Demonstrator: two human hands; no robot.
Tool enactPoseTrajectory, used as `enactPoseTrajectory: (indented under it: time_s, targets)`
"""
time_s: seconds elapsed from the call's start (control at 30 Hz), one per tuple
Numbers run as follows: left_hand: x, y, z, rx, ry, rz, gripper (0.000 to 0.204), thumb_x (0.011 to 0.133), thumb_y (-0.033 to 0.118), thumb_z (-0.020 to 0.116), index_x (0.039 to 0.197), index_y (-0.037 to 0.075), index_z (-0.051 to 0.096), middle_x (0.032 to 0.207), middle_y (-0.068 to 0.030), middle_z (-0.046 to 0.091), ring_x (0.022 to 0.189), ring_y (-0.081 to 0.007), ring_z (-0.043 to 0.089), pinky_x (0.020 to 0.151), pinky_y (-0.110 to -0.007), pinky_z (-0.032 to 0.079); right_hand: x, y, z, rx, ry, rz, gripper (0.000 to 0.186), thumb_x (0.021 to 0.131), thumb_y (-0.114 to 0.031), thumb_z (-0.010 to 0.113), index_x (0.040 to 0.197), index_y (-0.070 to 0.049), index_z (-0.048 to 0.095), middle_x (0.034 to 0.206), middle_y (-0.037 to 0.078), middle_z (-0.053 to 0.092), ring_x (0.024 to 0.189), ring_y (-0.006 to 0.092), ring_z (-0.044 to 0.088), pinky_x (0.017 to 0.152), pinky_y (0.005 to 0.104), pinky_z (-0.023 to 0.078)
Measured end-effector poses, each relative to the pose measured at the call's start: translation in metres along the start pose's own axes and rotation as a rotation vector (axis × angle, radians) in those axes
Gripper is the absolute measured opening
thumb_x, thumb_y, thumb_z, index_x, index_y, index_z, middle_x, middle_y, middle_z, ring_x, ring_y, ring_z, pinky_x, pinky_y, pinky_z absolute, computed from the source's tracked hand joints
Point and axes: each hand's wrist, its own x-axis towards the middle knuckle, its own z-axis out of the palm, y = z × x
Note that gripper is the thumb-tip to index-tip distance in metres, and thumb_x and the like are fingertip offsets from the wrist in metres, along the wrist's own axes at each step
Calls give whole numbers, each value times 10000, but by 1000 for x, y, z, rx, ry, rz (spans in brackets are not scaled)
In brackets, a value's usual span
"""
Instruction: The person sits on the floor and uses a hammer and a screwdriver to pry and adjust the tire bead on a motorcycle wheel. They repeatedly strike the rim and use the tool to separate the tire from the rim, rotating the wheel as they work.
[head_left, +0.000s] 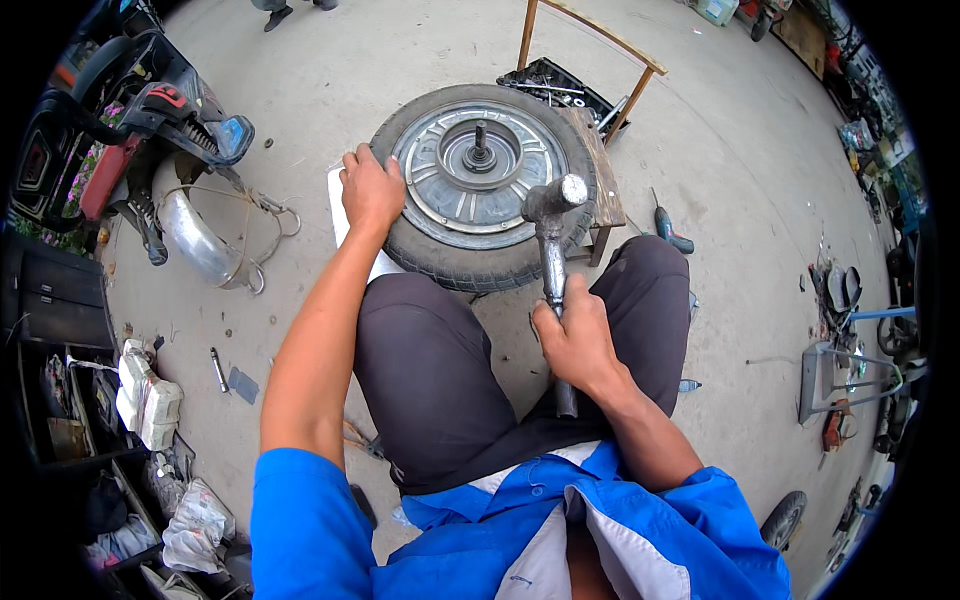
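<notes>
"Hammer in the right hand: do we agree?"

"We do. We see the hand closed round the handle, the hammer's head standing up before the wheel in our view. Whether the two touch, we cannot tell."

"And the left hand?"

"It lies on the left side of the tyre, bent over the rubber. Whether it grips or merely rests there, we cannot tell."

"Where do we place the wheel?"

"Flat, just beyond the knees, with its axle pointing up. We see a wooden stool at its right side; a white sheet-like piece shows at its left."

"Farther out?"

"Past the wheel we find a black tray of metal parts, near a wooden frame. On the floor to the right lies a blue-green power drill."

"And to our left?"

"A curved silver shell, near a partly stripped scooter-like vehicle."
</notes>
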Motion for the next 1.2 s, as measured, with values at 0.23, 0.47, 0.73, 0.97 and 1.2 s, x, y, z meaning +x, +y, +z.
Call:
enactPoseTrajectory:
  time_s: [0.23,0.47,0.73,0.97,1.2]
  targets:
    - [2,0,1,-8,2,-8,477,955,287,601,1291,-36,501,1297,-247,514,1182,-437,529,973,-506,476,-3,-24,-3,-33,-60,-102,266,901,-128,623,896,74,450,593,263,575,569,475,598,551,523,457]
    - [1,1,2,-1,1,-7,448,954,283,603,1254,-37,517,1273,-248,526,1176,-435,533,971,-504,478,7,-3,22,-245,-122,-205,284,892,-111,617,856,92,422,588,294,567,558,503,582,566,563,458]
    - [4,0,0,-14,-6,-12,461,952,282,601,1271,-38,511,1282,-251,519,1180,-436,527,971,-502,480,0,-34,12,-177,-157,-225,257,873,-98,611,862,98,445,603,305,574,576,509,591,584,562,472]
    - [3,0,-1,-27,-18,-26,488,954,295,602,1299,-36,505,1313,-249,507,1217,-439,511,981,-500,482,22,-29,12,-299,-283,-216,255,854,-112,605,882,78,437,644,319,585,647,521,604,640,573,479]
    - [2,-1,-3,-62,-9,-54,472,967,297,591,1303,-26,516,1309,-233,515,1214,-429,512,983,-496,481,29,-31,16,-336,-288,-262,259,860,-118,604,888,106,475,680,331,596,673,521,608,679,566,485]
